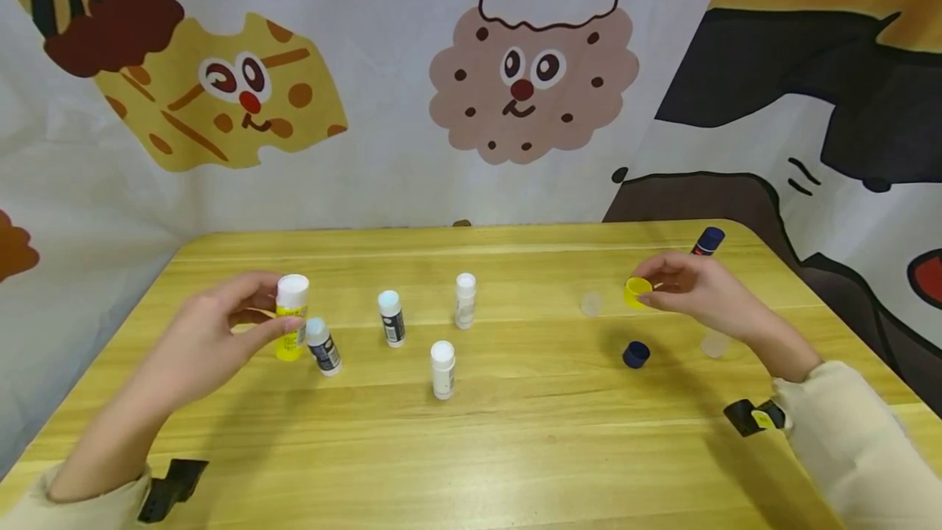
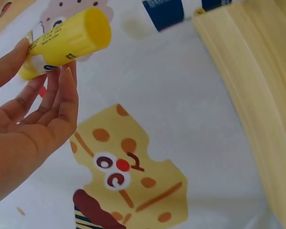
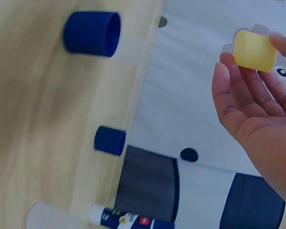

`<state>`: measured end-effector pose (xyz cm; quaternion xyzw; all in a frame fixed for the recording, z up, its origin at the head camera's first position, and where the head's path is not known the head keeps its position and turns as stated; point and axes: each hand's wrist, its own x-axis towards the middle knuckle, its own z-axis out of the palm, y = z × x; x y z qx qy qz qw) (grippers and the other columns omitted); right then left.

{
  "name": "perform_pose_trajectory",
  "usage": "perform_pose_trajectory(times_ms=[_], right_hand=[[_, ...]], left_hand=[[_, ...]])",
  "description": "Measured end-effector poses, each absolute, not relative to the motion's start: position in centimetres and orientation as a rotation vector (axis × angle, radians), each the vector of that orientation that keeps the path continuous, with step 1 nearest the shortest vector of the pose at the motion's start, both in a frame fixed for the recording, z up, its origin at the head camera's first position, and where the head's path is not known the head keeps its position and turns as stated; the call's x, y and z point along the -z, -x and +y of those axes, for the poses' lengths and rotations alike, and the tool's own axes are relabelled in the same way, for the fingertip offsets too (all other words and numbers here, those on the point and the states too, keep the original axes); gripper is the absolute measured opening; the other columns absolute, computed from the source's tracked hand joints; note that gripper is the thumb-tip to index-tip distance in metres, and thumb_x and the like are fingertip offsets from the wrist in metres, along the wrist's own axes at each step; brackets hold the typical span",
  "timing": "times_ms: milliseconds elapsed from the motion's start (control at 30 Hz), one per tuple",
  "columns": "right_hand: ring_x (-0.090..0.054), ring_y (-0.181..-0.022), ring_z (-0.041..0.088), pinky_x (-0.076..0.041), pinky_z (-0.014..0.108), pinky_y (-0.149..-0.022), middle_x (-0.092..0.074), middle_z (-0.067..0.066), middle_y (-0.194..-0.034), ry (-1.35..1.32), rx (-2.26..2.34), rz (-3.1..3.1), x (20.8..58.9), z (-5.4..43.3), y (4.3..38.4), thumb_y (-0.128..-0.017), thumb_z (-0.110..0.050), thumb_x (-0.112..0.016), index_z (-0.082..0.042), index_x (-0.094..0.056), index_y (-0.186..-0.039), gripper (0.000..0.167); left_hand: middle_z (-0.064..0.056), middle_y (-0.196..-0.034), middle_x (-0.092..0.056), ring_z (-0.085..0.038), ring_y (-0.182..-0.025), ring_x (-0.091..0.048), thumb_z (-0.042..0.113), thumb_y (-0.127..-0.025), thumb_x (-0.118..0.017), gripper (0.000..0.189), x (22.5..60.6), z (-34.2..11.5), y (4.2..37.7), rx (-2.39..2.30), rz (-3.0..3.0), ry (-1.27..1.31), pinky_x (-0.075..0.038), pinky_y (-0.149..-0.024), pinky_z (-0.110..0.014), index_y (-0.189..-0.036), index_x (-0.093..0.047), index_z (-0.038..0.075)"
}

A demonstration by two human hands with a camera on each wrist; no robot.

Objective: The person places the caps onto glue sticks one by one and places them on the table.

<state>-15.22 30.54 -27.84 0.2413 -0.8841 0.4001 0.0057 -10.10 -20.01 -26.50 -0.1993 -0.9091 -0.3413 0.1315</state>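
My left hand (image 1: pixel 213 334) grips a yellow glue stick (image 1: pixel 291 342) upright, thumb on one side and fingers on the other; its top is white and no yellow cap covers it. In the left wrist view this yellow glue stick (image 2: pixel 69 40) shows its round yellow end. My right hand (image 1: pixel 699 293) pinches a yellow cap (image 1: pixel 637 292) between thumb and fingers, above the table. The right wrist view shows the yellow cap (image 3: pixel 255 50) held at the fingertips. Just beside the left hand's glue stick stands a small uncapped glue stick (image 1: pixel 324 348) with a dark label.
Other uncapped glue sticks stand mid-table: a dark-labelled one (image 1: pixel 392 319) and white ones (image 1: pixel 464 301) (image 1: pixel 443 370). A navy cap (image 1: pixel 636 354), translucent caps (image 1: pixel 591 303) (image 1: pixel 715 343) and a navy-capped glue stick (image 1: pixel 708 241) are at right. A smaller navy cap (image 3: pixel 109 140) shows near the table's far edge.
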Motion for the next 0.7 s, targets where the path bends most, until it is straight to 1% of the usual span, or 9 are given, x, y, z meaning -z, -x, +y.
perform_pose_trajectory(times_ms=[100, 300, 467, 700], right_hand=[[-0.061, -0.083, 0.013, -0.051, 0.023, -0.068, -0.059, 0.007, -0.099, -0.755, -1.261, -2.750, 27.6, 29.8, 15.2, -0.084, -0.002, -0.065, 0.002, -0.059, -0.103, 0.021], [-0.062, -0.085, 0.012, -0.052, 0.023, -0.068, -0.059, 0.007, -0.100, -0.781, -1.330, -2.707, 27.4, 28.6, 15.2, -0.082, 0.001, -0.065, 0.004, -0.060, -0.104, 0.023], [-0.061, -0.085, 0.012, -0.052, 0.023, -0.069, -0.058, 0.008, -0.100, -0.749, -1.370, -2.727, 27.4, 27.9, 15.2, -0.082, -0.001, -0.066, 0.003, -0.058, -0.105, 0.024], [-0.062, -0.085, 0.012, -0.052, 0.026, -0.070, -0.057, 0.013, -0.100, -0.718, -1.471, -2.738, 27.8, 27.0, 15.1, -0.082, -0.003, -0.066, 0.004, -0.056, -0.104, 0.025]], left_hand=[[-0.004, -0.092, -0.064, -0.006, -0.078, -0.059, 0.007, -0.077, -0.073, 0.031, 26.5, -19.2, 9.9, 0.984, -2.628, 0.622, -0.047, -0.068, -0.013, -0.105, -0.060, 0.004], [-0.004, -0.095, -0.065, -0.016, -0.080, -0.060, 0.010, -0.080, -0.070, 0.029, 26.4, -17.7, 9.8, 1.002, -2.664, 0.660, -0.050, -0.068, -0.023, -0.107, -0.059, 0.005], [-0.005, -0.095, -0.065, -0.018, -0.080, -0.060, 0.009, -0.080, -0.070, 0.030, 26.4, -16.6, 9.9, 1.043, -2.651, 0.682, -0.051, -0.068, -0.027, -0.107, -0.059, 0.003], [-0.004, -0.094, -0.064, -0.016, -0.080, -0.059, 0.009, -0.082, -0.069, 0.029, 26.5, -15.1, 10.2, 1.108, -2.656, 0.717, -0.051, -0.067, -0.028, -0.108, -0.059, 0.001]])
